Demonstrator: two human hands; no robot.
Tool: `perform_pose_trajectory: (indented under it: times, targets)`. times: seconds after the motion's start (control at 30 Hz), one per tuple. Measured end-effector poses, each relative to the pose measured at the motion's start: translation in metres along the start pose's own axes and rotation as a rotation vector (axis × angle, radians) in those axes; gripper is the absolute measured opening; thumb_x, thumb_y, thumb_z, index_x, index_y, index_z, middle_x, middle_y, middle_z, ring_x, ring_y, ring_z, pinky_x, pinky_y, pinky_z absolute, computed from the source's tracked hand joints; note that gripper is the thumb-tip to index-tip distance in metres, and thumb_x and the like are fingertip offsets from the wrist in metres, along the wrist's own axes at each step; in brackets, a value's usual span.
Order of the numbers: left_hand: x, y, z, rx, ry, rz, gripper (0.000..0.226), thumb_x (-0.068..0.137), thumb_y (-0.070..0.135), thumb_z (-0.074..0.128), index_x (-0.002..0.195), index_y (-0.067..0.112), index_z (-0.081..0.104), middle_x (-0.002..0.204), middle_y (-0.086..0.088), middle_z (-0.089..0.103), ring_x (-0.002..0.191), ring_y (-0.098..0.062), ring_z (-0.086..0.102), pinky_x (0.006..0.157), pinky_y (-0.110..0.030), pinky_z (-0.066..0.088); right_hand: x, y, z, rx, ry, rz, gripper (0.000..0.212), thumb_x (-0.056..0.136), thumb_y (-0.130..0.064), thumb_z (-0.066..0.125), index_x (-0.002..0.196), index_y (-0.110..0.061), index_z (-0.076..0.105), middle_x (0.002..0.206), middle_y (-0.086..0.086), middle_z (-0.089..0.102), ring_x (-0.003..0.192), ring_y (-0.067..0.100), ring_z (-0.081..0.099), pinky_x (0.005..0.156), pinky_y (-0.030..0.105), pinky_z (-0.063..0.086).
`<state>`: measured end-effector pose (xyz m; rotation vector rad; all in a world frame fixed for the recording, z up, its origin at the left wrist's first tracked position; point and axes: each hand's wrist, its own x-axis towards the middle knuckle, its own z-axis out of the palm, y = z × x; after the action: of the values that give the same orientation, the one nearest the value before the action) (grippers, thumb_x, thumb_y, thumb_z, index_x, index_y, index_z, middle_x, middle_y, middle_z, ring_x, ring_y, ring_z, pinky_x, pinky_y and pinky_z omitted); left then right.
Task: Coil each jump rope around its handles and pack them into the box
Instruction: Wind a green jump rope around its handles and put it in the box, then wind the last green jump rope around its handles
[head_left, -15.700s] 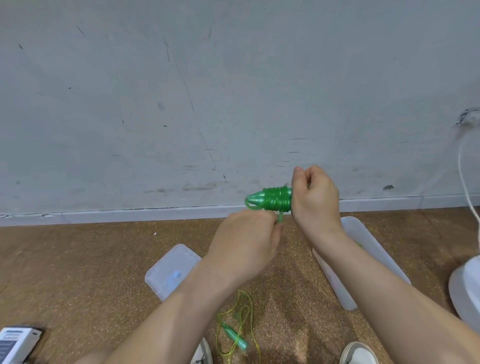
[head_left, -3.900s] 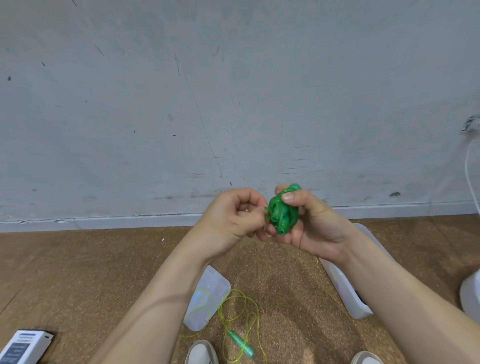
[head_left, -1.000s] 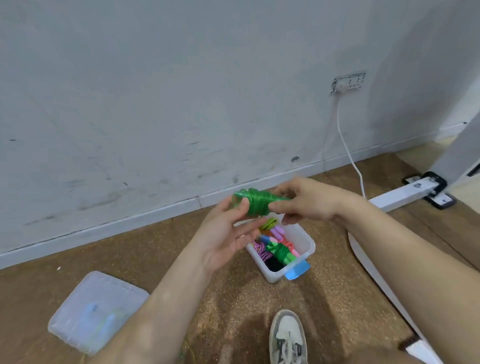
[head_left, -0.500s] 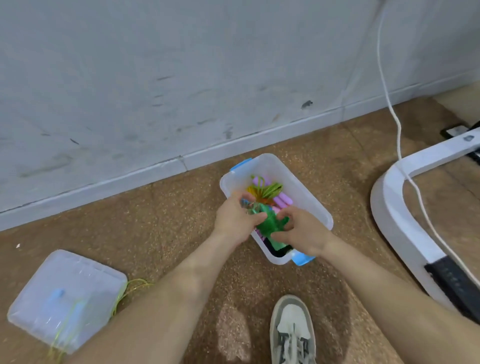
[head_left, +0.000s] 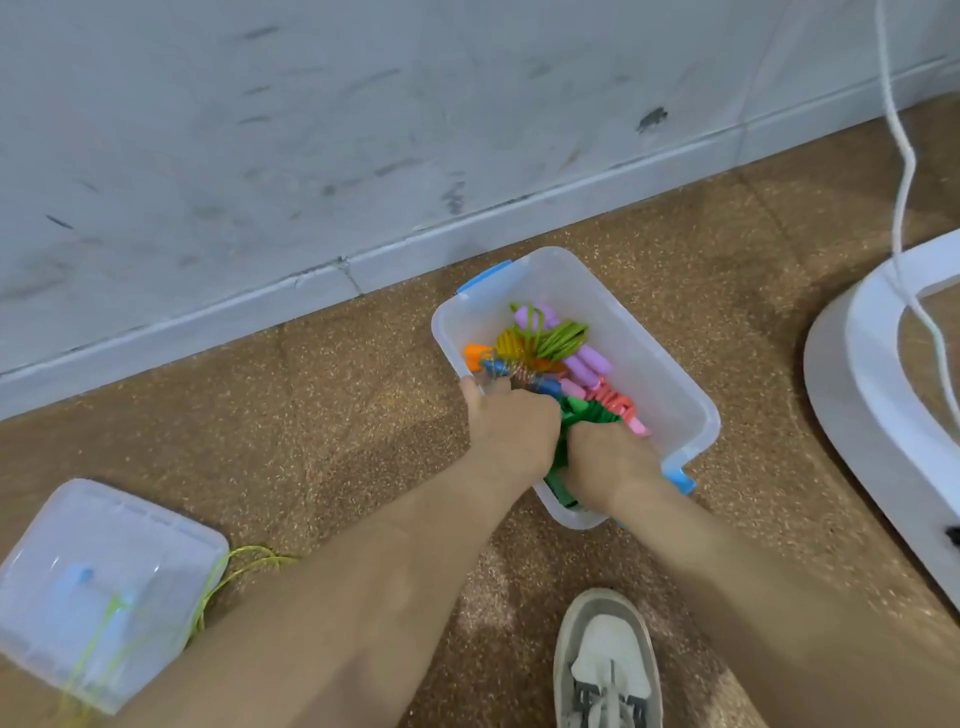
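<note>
Lid (head_left: 104, 587), one, clear plastic, lies on the floor (head_left: 337, 415) at far left, with one loose yellow-green rope (head_left: 244, 564) trailing from under its right edge. Two hands meet in the near end of one clear box (head_left: 670, 374). The left hand (head_left: 511, 426) bends its fingers down inside the left wall, tips hidden, so its grasp cannot be told. The right hand (head_left: 608, 457) curls round the green jump rope (head_left: 587, 410), which sits low in the box between both hands. Its visible green runs near-to-far along the box's length; which end leads is hidden. Beyond lie coiled ropes (head_left: 582, 358), purple, orange, blue, pink, too tangled to count. One shoe (head_left: 605, 665) stands below; one white cable (head_left: 906, 171) hangs at right.
</note>
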<state>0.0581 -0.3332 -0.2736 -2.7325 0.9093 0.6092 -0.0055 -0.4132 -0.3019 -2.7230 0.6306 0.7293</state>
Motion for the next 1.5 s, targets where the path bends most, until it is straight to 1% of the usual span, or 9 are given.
perform_pose_trajectory:
  times: [0.13,0.3,0.43,0.67,0.97,1.03,1.2,1.37,1.5]
  targets:
    - [0.002,0.0,-0.005,0.088,-0.06,0.114,0.021,0.087,0.016,0.051,0.102,0.024,0.064,0.115,-0.001,0.055,0.125,-0.031,0.032,0.107,-0.067,0.006,-0.001,-0.001,0.004,0.051,0.206,-0.085,0.024,0.093,-0.018,0.054,0.116,-0.016,0.056,0.115,0.006,0.063,0.104,0.026,0.061,0.078,0.033,0.047]
    - [-0.005,-0.011,-0.008,0.164,-0.176,0.307,0.03,0.089,0.016,0.045,0.06,0.02,0.044,0.066,0.006,0.044,0.095,-0.026,0.053,0.106,-0.068,0.004,-0.004,0.002,0.001,0.004,0.03,-0.137,0.017,0.089,-0.017,0.056,0.101,-0.012,0.066,0.097,0.007,0.067,0.094,0.028,0.065,0.066,0.029,0.041]
    - [-0.017,-0.019,-0.003,0.135,0.007,0.327,0.015,0.091,0.019,0.044,0.092,0.02,0.059,0.095,0.002,0.058,0.111,-0.026,0.046,0.108,-0.064,0.006,-0.006,-0.003,-0.016,0.05,0.13,-0.147,0.014,0.089,-0.015,0.051,0.095,-0.015,0.063,0.092,0.005,0.064,0.09,0.027,0.062,0.067,0.03,0.039]
    - [-0.061,-0.08,0.016,-0.651,0.461,0.076,0.034,0.084,0.02,0.041,0.106,0.022,0.067,0.104,0.004,0.063,0.103,-0.018,0.054,0.09,-0.036,0.043,-0.036,-0.052,-0.037,0.547,0.357,-0.321,0.014,0.088,-0.013,0.055,0.093,-0.017,0.067,0.087,0.001,0.07,0.087,0.021,0.061,0.073,0.032,0.042]
    - [-0.167,-0.205,0.139,-0.821,0.101,-0.633,0.02,0.081,0.013,0.055,0.083,0.029,0.066,0.09,0.002,0.07,0.091,-0.021,0.064,0.079,-0.032,0.048,-0.056,-0.159,0.055,1.02,-0.631,-0.151,0.022,0.097,-0.017,0.055,0.117,-0.024,0.059,0.109,0.006,0.066,0.093,0.02,0.065,0.07,0.032,0.056]
    - [-0.198,-0.213,0.178,-0.677,-0.101,-0.656,0.025,0.08,0.025,0.059,0.105,0.03,0.061,0.106,-0.004,0.065,0.106,-0.029,0.058,0.087,-0.035,0.046,-0.068,-0.171,0.085,0.933,-0.743,-0.105,0.028,0.097,-0.02,0.054,0.123,-0.029,0.054,0.115,0.008,0.062,0.1,0.021,0.061,0.08,0.035,0.057]
    - [-0.24,-0.191,0.232,-0.561,-0.28,-0.484,0.074,0.076,0.042,0.068,0.14,0.029,0.033,0.146,-0.013,0.017,0.127,-0.034,0.042,0.106,-0.035,0.035,-0.094,-0.198,0.146,0.858,-0.927,0.011,0.046,0.092,-0.017,0.057,0.134,-0.032,0.043,0.126,0.005,0.056,0.111,0.02,0.056,0.086,0.038,0.052]
    - [-0.216,-0.173,0.211,-0.942,-0.159,-0.539,0.015,0.079,0.021,0.061,0.094,0.022,0.06,0.101,-0.004,0.058,0.088,-0.026,0.06,0.076,-0.032,0.044,-0.101,-0.203,0.152,0.975,-0.938,0.129,0.035,0.088,-0.008,0.057,0.118,-0.026,0.06,0.112,0.013,0.066,0.095,0.024,0.06,0.075,0.038,0.051]
    - [-0.195,-0.191,0.162,-1.345,-0.085,-0.516,0.017,0.071,0.015,0.069,0.068,0.023,0.054,0.064,0.007,0.057,0.062,-0.013,0.051,0.058,-0.025,0.04,-0.09,-0.199,0.097,0.999,-0.789,0.007,0.02,0.091,-0.009,0.058,0.107,-0.007,0.07,0.112,0.024,0.066,0.092,0.025,0.058,0.074,0.036,0.043]
